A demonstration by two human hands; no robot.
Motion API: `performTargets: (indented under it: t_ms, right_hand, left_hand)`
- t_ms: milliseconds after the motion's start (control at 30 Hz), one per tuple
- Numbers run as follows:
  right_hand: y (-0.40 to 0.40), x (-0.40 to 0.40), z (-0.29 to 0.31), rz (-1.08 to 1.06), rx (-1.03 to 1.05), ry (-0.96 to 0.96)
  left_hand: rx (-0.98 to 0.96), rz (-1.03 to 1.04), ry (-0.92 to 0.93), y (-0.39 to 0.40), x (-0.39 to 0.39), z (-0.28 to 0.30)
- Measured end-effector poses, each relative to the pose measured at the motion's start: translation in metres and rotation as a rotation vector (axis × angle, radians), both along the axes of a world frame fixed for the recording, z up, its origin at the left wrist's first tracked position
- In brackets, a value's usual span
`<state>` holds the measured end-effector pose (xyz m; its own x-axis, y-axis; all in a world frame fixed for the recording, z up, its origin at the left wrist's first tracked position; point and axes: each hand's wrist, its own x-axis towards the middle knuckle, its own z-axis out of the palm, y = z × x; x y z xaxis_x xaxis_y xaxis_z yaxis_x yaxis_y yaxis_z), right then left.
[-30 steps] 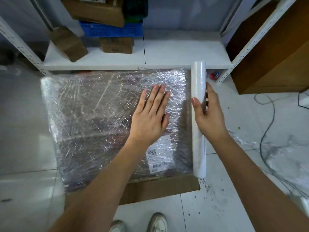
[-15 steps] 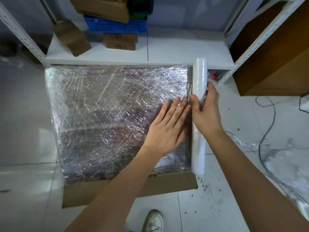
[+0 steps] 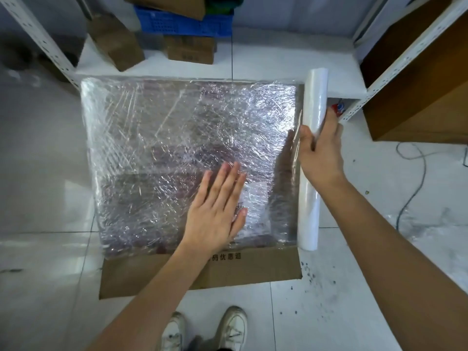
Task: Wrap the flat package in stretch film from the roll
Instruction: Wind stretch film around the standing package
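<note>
Item 1, flat package (image 3: pixel 177 153): large rectangular cardboard piece lying flat on the white tiled floor (image 3: pixel 43 173), its far edge against the low white shelf (image 3: pixel 266 62). Most of its top face is covered in crinkled stretch film (image 3: pixel 157 117); a bare brown strip with printed characters shows along the near edge.

Item 2, roll (image 3: pixel 312 158): white roll of film, lying along the package's right edge, one end by the shelf, the other level with the edge of the wrapped area. A short span of film runs from it onto the package.

Item 3, right hand (image 3: pixel 320 150): curled round the middle of the roll, thumb on the package side, fingers behind the roll.

Item 4, left hand (image 3: pixel 217 206): flat on the wrapped face of the package, near-right part, fingers straight and close together, pressing the film over a pale label.

Item 5, shelf contents, beyond the package: blue crate (image 3: pixel 184 24), tilted brown box (image 3: pixel 116 43), two stacked small cartons (image 3: pixel 190 50).

Item 6, right of the package: wooden cabinet (image 3: pixel 417 97); grey cable (image 3: pixel 415 183) on the floor.

Item 7, near side of the package: two white shoes (image 3: pixel 205 330)
</note>
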<state>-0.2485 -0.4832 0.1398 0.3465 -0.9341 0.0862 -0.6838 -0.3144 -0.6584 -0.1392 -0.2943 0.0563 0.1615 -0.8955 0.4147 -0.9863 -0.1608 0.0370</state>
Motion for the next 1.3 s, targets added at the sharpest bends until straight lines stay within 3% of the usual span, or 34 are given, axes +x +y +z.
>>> performTargets:
  t_ms: [67, 233, 433, 733, 900, 1133, 1300]
  right_hand:
    - [0.001, 0.000, -0.002, -0.004, -0.007, 0.004]
    - [-0.001, 0.002, -0.004, -0.010, 0.000, -0.011]
    - [-0.001, 0.003, -0.005, -0.014, -0.003, -0.017]
    - [0.006, -0.003, -0.005, -0.010, -0.021, -0.054]
    - [0.007, -0.003, -0.003, -0.016, 0.004, -0.072]
    - [0.011, -0.010, -0.001, -0.040, 0.094, -0.150]
    - [0.011, -0.014, -0.002, -0.010, 0.085, -0.078]
  left_hand:
    - [-0.008, 0.094, 0.055, 0.017, 0.008, -0.006]
    - [-0.002, 0.092, 0.023, 0.016, 0.012, -0.011]
    - [0.054, -0.349, -0.181, 0.021, -0.012, -0.032]
    - [0.188, -0.329, -0.306, 0.030, -0.018, -0.034]
    - [0.213, -0.587, -0.424, 0.020, -0.020, -0.032]
    - [0.232, -0.575, -0.434, 0.022, -0.024, -0.033]
    - [0.261, -0.545, -0.518, 0.026, -0.030, -0.032]
